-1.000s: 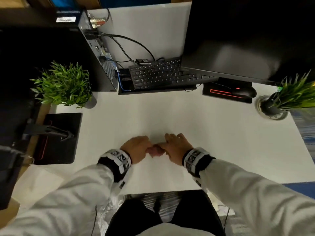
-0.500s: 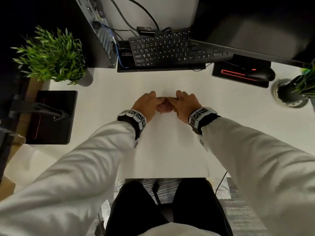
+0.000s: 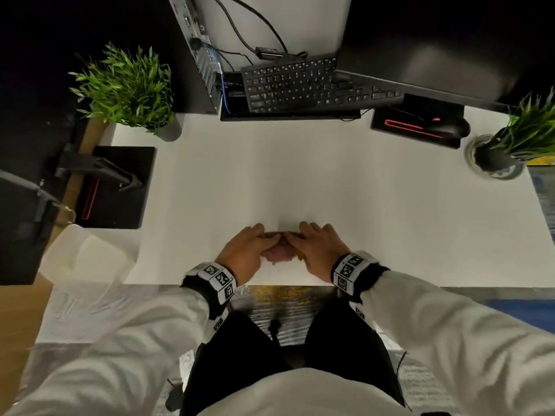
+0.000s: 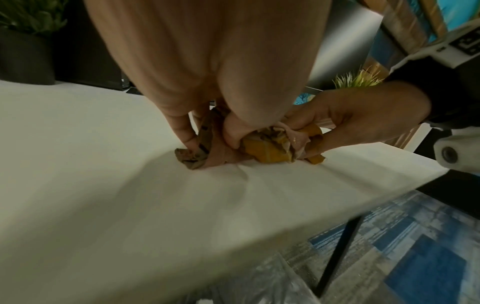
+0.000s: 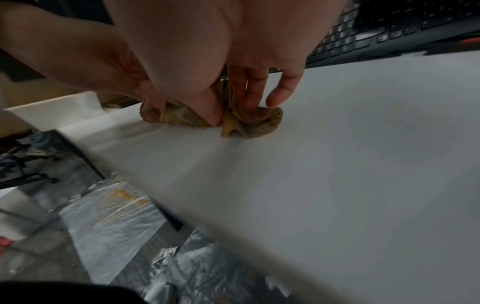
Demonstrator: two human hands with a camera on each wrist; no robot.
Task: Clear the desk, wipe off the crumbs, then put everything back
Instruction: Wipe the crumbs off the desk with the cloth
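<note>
A bunched cloth (image 3: 277,255), yellow, brown and pink, lies on the white desk (image 3: 300,181) close to its front edge. My left hand (image 3: 249,253) and right hand (image 3: 318,250) sit side by side on it, fingers curled down. In the left wrist view my fingers (image 4: 187,135) and thumb pinch the cloth (image 4: 267,152) against the desk, with the right hand (image 4: 350,119) gripping its other end. The right wrist view shows my fingers (image 5: 249,96) holding the cloth (image 5: 259,121) down on the desk.
At the back stand a keyboard (image 3: 300,82), a monitor (image 3: 435,40), a computer tower (image 3: 192,55) and a mouse on its pad (image 3: 450,127). Potted plants sit at the left (image 3: 129,88) and right (image 3: 510,142). A crumb-strewn plastic sheet (image 3: 285,298) lies on the floor below.
Both hands pushed the cloth away toward the keyboard, then drew it back across the desk to near the front edge. The grip on the cloth is unchanged.
</note>
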